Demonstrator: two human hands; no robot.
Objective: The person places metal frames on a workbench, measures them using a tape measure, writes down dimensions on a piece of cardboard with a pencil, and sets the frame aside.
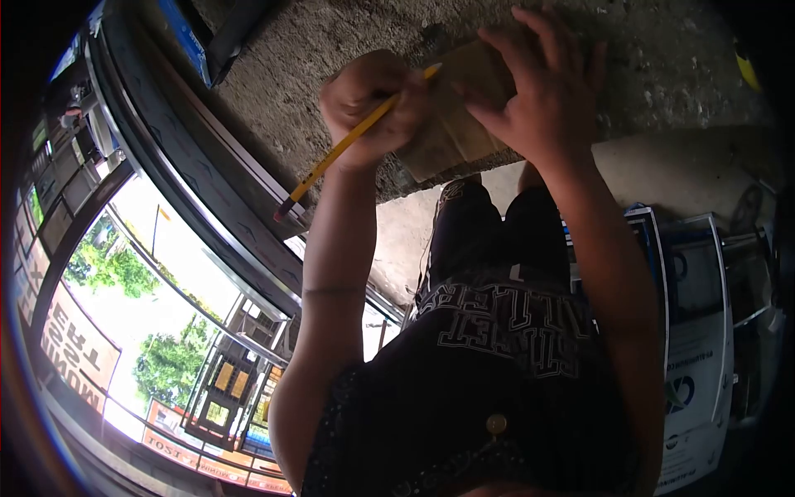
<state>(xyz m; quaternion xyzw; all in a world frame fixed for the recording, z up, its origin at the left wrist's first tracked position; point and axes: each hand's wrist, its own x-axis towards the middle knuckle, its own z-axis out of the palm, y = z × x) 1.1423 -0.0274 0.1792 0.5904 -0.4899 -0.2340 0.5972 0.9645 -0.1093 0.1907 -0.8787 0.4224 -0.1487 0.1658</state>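
Bumpy grey slab (654,54) spreads out just past the person's black shirt (472,406). On it, by the near edge, lies a flat brown card (451,137). The left hand (373,103) has its fingers clamped on a yellow pencil (335,153), maybe down low so it won't wobble. The pencil leans, its red end out over the wrist and its point at the card; I can't tell if they touch. The right hand (551,103) has its fingers spread wide over the card's other side, probably to stop it sliding. Off to the left are long metal strips (195,157). Farther out, green trees (170,360) show in bright light.
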